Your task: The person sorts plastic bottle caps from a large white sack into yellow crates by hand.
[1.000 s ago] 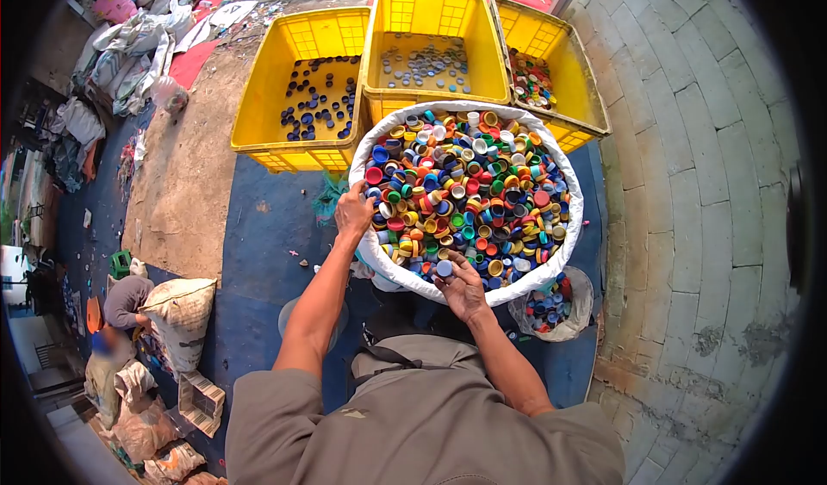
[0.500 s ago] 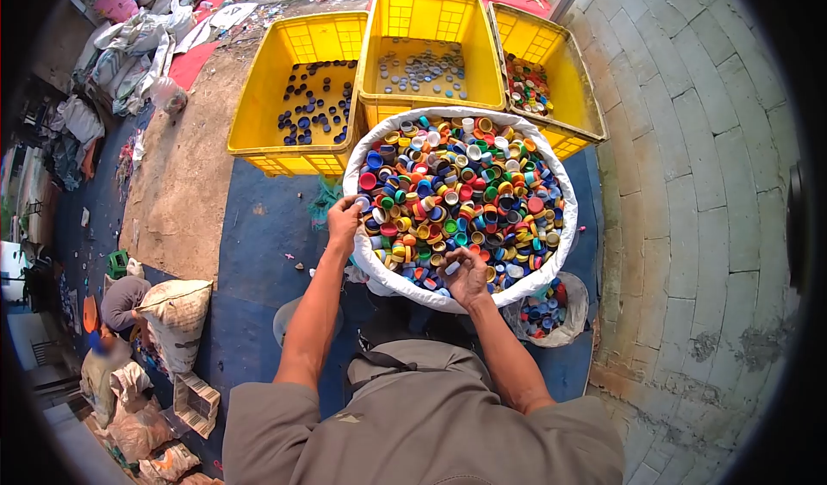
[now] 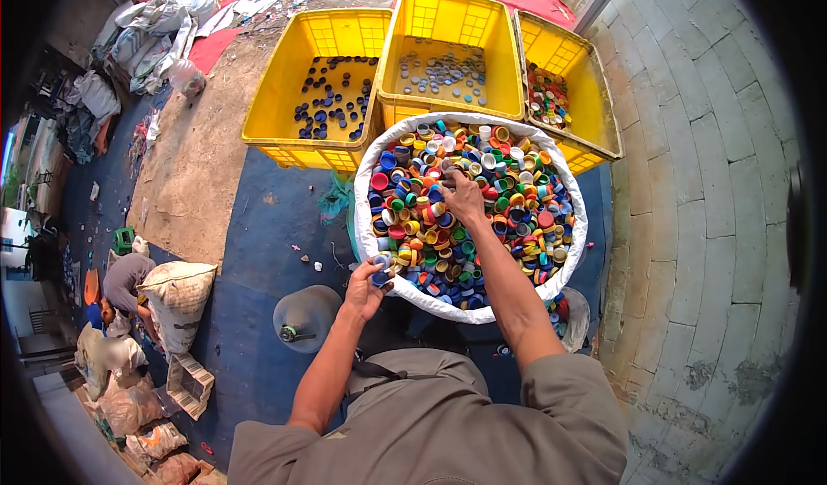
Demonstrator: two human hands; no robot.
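A round container with a white cloth-like rim (image 3: 365, 218) is heaped with bottle caps (image 3: 508, 205) of many colours. At its lower left edge, my left hand (image 3: 365, 294) is closed around bluish bottle caps (image 3: 381, 270), one of them pale. My right hand (image 3: 465, 199) reaches over the upper middle of the heap, its fingertips pinched together among the caps. Whatever lies between those fingers is too small to make out.
Beyond the container stand three yellow crates: one with dark blue caps (image 3: 332, 110), one with pale caps (image 3: 444, 71), one with mixed caps (image 3: 547, 97). A large clear bottle (image 3: 307, 317) lies left. A person (image 3: 129, 282) bends by a sack (image 3: 179, 300). A block wall (image 3: 689, 226) rises right.
My right hand has gone from the near rim up to the heap's upper middle. My left hand has come down along the left rim toward me. The view has shifted slightly.
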